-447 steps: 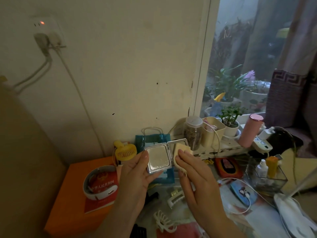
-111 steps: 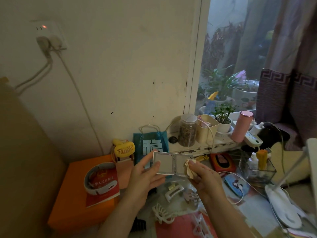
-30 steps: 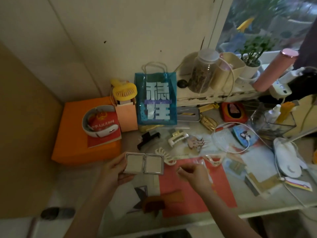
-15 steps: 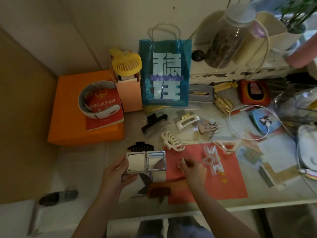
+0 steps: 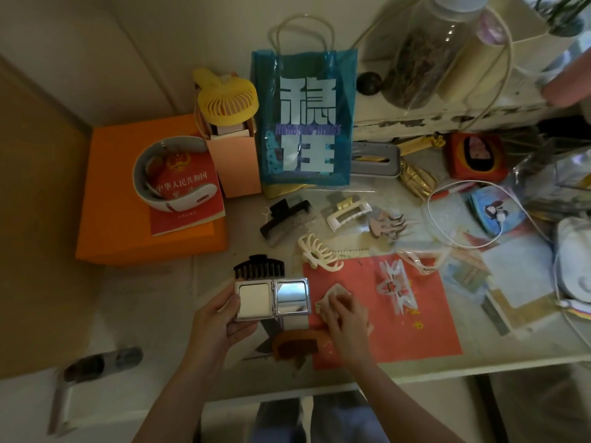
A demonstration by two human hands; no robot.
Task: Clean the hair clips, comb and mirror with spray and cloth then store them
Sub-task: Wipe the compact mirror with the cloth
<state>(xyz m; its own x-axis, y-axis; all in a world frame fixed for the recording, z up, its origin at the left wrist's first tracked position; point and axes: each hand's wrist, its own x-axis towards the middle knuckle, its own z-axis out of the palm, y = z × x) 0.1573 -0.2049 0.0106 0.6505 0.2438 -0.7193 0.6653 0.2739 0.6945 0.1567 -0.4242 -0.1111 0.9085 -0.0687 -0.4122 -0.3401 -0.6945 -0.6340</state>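
Left hand [image 5: 220,318]: grips the open folding mirror [image 5: 272,298] by its left leaf, thumb lying on the pale left panel, fingers curled under; held flat just above the near table [image 5: 144,302].
Mirror: two square leaves in a shiny silver metal frame, hinged in the middle; the right pane is glossy and reflective, the left looks matte cream.
Right hand [image 5: 347,316]: fingers curled over a small crumpled cream cloth [image 5: 329,298], pressing it on the red paper sheet [image 5: 415,327], just right of the mirror.
Comb [image 5: 297,343]: brown, curved back, smooth like wood or resin, lying near the table's front edge, partly under the right wrist.
Black clips: a toothed claw clip [image 5: 259,266] just beyond the mirror; a glossy angular one [image 5: 283,217] farther back.
Pale clips: a ribbed cream claw [image 5: 318,255], a white boxy clip [image 5: 348,214], a pinkish clip [image 5: 388,223], a clear star-shaped one [image 5: 395,287] on the red sheet.
Behind: a translucent blue plastic bag [image 5: 303,119], a yellow ribbed fan [image 5: 228,97], an orange box [image 5: 128,193].
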